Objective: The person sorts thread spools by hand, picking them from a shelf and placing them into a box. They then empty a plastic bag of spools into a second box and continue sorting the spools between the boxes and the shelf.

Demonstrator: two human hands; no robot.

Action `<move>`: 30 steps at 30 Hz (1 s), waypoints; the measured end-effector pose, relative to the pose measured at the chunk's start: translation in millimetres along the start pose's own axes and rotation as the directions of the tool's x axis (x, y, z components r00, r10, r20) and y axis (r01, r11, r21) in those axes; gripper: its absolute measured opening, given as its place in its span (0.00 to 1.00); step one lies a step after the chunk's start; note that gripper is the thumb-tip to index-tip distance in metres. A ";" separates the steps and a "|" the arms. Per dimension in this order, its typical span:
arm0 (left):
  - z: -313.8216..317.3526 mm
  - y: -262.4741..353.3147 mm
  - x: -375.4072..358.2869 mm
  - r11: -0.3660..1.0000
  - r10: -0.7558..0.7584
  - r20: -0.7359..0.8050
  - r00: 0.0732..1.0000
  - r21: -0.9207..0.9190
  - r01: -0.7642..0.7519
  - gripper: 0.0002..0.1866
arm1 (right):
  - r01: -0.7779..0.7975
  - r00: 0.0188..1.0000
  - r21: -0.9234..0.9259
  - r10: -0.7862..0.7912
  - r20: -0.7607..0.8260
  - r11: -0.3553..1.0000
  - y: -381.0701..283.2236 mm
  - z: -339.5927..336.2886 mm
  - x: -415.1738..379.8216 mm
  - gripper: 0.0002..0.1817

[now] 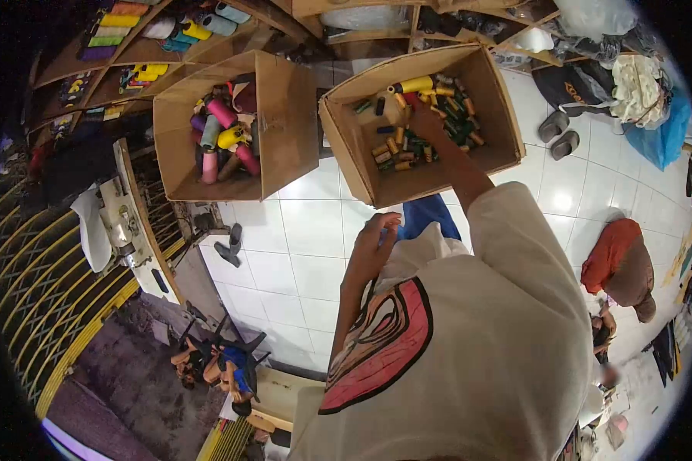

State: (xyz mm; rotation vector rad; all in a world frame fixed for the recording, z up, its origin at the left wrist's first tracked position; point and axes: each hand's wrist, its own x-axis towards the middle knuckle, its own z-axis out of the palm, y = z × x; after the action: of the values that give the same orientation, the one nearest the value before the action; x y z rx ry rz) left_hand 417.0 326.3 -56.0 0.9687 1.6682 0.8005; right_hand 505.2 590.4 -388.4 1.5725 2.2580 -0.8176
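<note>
My right hand (425, 123) reaches down into the right cardboard box (346, 150). Its fingers close around a red thread spool (412, 99), partly hidden by the hand. Around it lie many small spools, orange, green and dark, and a larger yellow thread cone (413, 85) near the far wall of the box. My left hand (377, 240) hovers in front of my shirt, short of the box, fingers loosely curled and nothing visible in them. Beside the right box stands a second cardboard box (288, 131), holding pink, yellow and grey thread cones (221, 113).
Shelves with thread cones (121, 21) line the back. A sewing machine (121, 223) stands at left by a yellow folding gate (46, 307). Sandals (228, 246) lie on the white tiles (307, 230). People sit at lower left and on the right.
</note>
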 end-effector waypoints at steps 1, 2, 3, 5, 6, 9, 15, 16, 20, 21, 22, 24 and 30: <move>2.4 -0.1 -0.7 1.000 0.007 -0.016 1.000 -0.024 -0.007 0.11 | -0.061 0.998 -0.047 0.061 -0.005 0.997 -10.3 -5.0 -3.0 0.32; 3.5 -2.4 -1.8 0.999 -0.010 -0.015 1.000 -0.040 0.010 0.11 | -0.117 0.992 -0.059 0.120 0.038 0.991 -17.9 -14.4 -1.6 0.33; 4.3 -5.5 -3.4 0.998 -0.027 -0.013 1.000 -0.058 0.027 0.11 | -0.138 0.989 -0.095 0.142 0.037 0.986 -20.7 -14.0 -2.3 0.33; 4.0 -7.1 -6.5 0.996 -0.054 -0.013 0.998 -0.066 0.053 0.10 | -0.145 0.989 -0.191 0.146 -0.007 0.971 -25.3 -12.9 -6.3 0.34; 5.2 -9.7 -7.8 0.996 -0.066 -0.023 0.998 -0.069 0.064 0.10 | -0.133 0.991 -0.249 0.125 -0.049 0.959 -28.9 -14.5 -9.0 0.34; 8.9 -13.0 -9.5 0.991 -0.104 -0.037 0.994 -0.085 0.100 0.10 | -0.301 0.950 -0.131 0.309 0.047 0.945 -46.3 -28.2 -1.2 0.39; 14.5 -16.5 -5.5 0.991 -0.102 -0.018 0.995 -0.093 0.100 0.09 | -0.086 0.947 -0.313 0.175 0.270 0.946 -8.6 41.9 54.3 0.45; 15.8 -17.5 -5.4 0.990 -0.103 -0.017 0.995 -0.097 0.101 0.09 | -0.060 0.969 -0.279 0.123 0.213 0.958 -13.7 27.6 39.9 0.44; 12.1 -15.8 -6.7 0.993 -0.083 -0.023 0.996 -0.080 0.081 0.09 | 0.058 0.995 -0.172 -0.044 0.088 0.983 -32.2 -17.7 3.7 0.42; 11.1 -15.4 -6.8 0.995 -0.073 -0.028 0.997 -0.073 0.071 0.09 | 0.089 0.994 -0.155 -0.077 0.084 0.984 -36.1 -24.8 3.8 0.43; 10.9 -19.0 -6.8 0.997 -0.055 -0.039 0.998 -0.058 0.052 0.09 | 0.115 0.991 -0.174 -0.102 0.081 0.978 -40.4 -31.5 3.8 0.43; 11.6 -29.1 -6.8 0.999 -0.019 -0.062 0.998 -0.028 0.017 0.10 | 0.169 0.985 -0.212 -0.156 0.080 0.962 -48.8 -43.3 4.5 0.44; 13.8 -23.2 -3.8 0.997 -0.059 -0.052 0.997 -0.046 0.056 0.10 | 0.246 0.960 -0.584 -0.112 0.256 0.774 -57.1 -52.0 19.4 0.42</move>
State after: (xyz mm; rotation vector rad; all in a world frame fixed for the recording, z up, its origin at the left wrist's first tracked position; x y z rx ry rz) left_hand 425.7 313.0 -78.1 0.8715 1.7097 0.8279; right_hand 450.3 621.5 -339.9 0.9319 2.2182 -0.2117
